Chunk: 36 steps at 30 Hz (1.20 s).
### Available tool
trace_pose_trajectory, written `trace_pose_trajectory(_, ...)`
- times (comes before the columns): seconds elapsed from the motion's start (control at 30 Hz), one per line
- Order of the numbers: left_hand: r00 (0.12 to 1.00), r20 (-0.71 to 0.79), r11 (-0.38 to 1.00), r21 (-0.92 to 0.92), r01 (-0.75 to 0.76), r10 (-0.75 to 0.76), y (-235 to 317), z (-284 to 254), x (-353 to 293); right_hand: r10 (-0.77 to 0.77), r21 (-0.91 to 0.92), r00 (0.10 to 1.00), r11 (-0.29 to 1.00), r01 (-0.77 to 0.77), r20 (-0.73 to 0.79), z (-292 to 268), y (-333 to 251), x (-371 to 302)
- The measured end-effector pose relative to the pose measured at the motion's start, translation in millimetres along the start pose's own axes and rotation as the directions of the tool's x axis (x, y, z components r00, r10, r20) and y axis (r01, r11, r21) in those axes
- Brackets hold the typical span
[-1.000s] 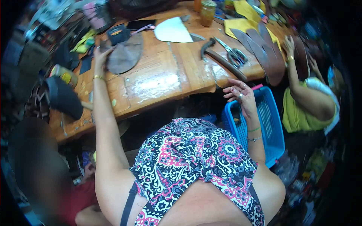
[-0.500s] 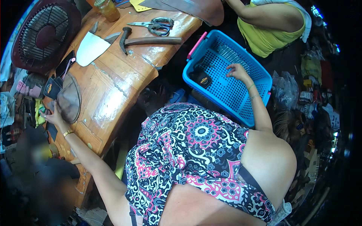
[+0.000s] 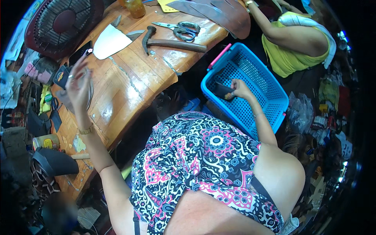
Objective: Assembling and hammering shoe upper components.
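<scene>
My right hand (image 3: pixel 241 89) reaches into a blue plastic basket (image 3: pixel 282 92) and pinches the edge of a black leather-like piece (image 3: pixel 223 92) with a small coloured emblem. My left hand (image 3: pixel 79 84) is raised over the left part of the wooden table (image 3: pixel 125 78), its fingers apart and holding nothing. Beneath and behind it lie a similar black piece with an emblem (image 3: pixel 60 76) and a rounded brown leather piece (image 3: pixel 64 98), partly hidden by the hand.
On the table lie a hammer (image 3: pixel 176 44), scissors (image 3: pixel 184 30), a white cut-out (image 3: pixel 111 42) and brown leather sheets (image 3: pixel 219 15). A maroon fan (image 3: pixel 64 23) stands at the far left. Another person in a yellow top (image 3: pixel 288 49) sits beyond the basket.
My right hand has moved left inside the basket and closed on the black piece's edge. The left hand has lifted away from the pieces on the table. The whole view has shifted.
</scene>
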<state>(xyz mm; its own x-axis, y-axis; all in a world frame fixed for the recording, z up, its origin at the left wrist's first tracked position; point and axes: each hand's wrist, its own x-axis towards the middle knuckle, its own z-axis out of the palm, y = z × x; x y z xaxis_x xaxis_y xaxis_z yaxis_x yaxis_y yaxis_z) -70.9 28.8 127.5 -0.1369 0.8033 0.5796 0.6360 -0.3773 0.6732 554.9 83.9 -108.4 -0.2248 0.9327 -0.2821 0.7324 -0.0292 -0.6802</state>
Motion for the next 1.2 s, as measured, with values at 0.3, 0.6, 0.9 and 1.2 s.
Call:
trace_pose_trajectory(0.3, 0.761, 0.629, 0.966, -0.258, 0.012, 0.158, 114, 103, -22, -0.585, 0.129, 0.801, 0.81, 0.572, 0.126, -103, -282, -53)
trace_pose_trajectory(0.6, 0.908, 0.415, 0.916, -0.384, 0.112, 0.063, 82, 99, -30, -0.819, 0.301, 0.573, 0.554, 0.776, 0.031, -16, -388, 49)
trace_pose_trajectory(0.9, 0.859, -0.193, 0.724, -0.641, 0.256, -0.474, 31, 22, -87, -0.809, -0.479, 0.586, 0.532, 0.698, -0.043, 87, -444, 201)
trace_pose_trajectory(1.2, 0.837, -0.034, 0.446, -0.858, 0.256, -0.545, 51, 1, -114, -0.735, -0.48, 0.641, 0.491, 0.727, 0.219, 102, -422, 104)
